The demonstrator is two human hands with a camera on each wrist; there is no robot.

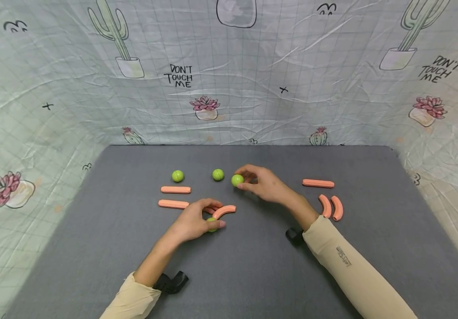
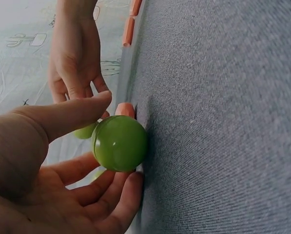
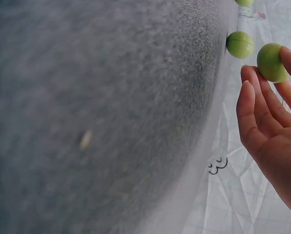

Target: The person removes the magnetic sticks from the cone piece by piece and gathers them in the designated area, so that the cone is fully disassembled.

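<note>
My right hand (image 1: 266,184) pinches a glossy green ball (image 1: 237,180) between thumb and fingertips; the right wrist view shows this ball (image 3: 272,63) held just off the cloth. Nearer to me, my left hand (image 1: 193,223) is spread around another green ball (image 2: 120,143), which appears to sit on the grey surface. Its thumb lies straight above that ball with a small gap, and its fingers are loosely bent beside it; whether they touch it is unclear. Beside the left fingertips lies a curved salmon-pink piece (image 1: 224,211), its left end partly behind the hand.
Two more green balls, one left (image 1: 177,176) and one central (image 1: 218,174), lie towards the back. Straight pink sticks lie at left, upper (image 1: 176,189) and lower (image 1: 171,204). Rightward are another stick (image 1: 318,183) and two curved pieces (image 1: 337,208). Printed cloth (image 1: 245,119) rises behind the grey table (image 1: 245,274).
</note>
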